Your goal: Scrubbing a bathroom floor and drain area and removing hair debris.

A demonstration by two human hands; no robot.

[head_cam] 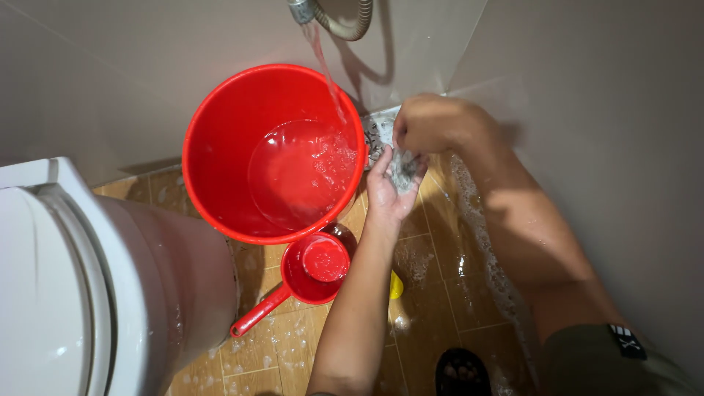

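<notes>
Between the palms: a small grey, soapy wad point(402, 170), a scouring pad or rag by the look of it, sits pressed between both hands, at about 3 o'clock from the red bucket point(273, 152) and just off its rim.

Left fingers: the left hand point(389, 189) lies palm up, fingers spread and loosely cupped under the wad, tips pointing toward 12 o'clock.

Right fingers: the right hand point(429, 123) is curled down over the wad from 1 o'clock, knuckles up, pinching its top edge.

Wad's axis: crumpled, so hard to call; its longer side seems to run from 12 to 6 o'clock, along the left palm.

Doing it well: I would judge that the lower hand should stay cupped as a firm bed while the upper fingers knead in short strokes, with the wad held low over the drain point(378, 132) so suds fall to the floor and not into the bucket.

Water: a thin stream point(328, 73) falls from the tap point(301, 10) at 12 o'clock into the bucket, which is partly full and rippling.

Dipper: a red long-handled scoop point(312, 273) rests on the floor at 6 o'clock from the bucket, handle trailing toward 8 o'clock.

Floor: wet tan tiles point(433, 293) with foam streaks, thickest along the wall at 3 o'clock.

Edges: a white toilet point(81, 286) fills 9 o'clock; a dark sandal point(462, 372) shows at 6 o'clock.
</notes>
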